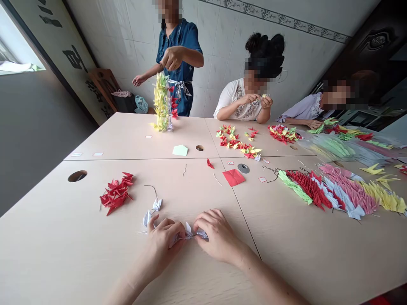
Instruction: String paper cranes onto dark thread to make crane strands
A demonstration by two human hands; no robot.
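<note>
A string of pale lavender-white paper cranes [188,231] lies across the table between my two hands. My left hand [165,238] is closed on its left part, partly hiding the cranes there. My right hand [216,235] pinches the string's right part, with a folded paper crane [202,233] showing at the fingertips. Beyond my left hand, the string's far end curves away with a loose crane [157,205] and a dark bare thread [151,187]. To the left sits a heap of red paper cranes [117,192].
Bundles of strung cranes [337,188] lie at right beside clear plastic bags [346,146]. Red square paper [234,178], a green paper piece [180,150] and a cable hole [77,176] are ahead. One person [179,55] holds up a crane string [161,103]; two others sit across.
</note>
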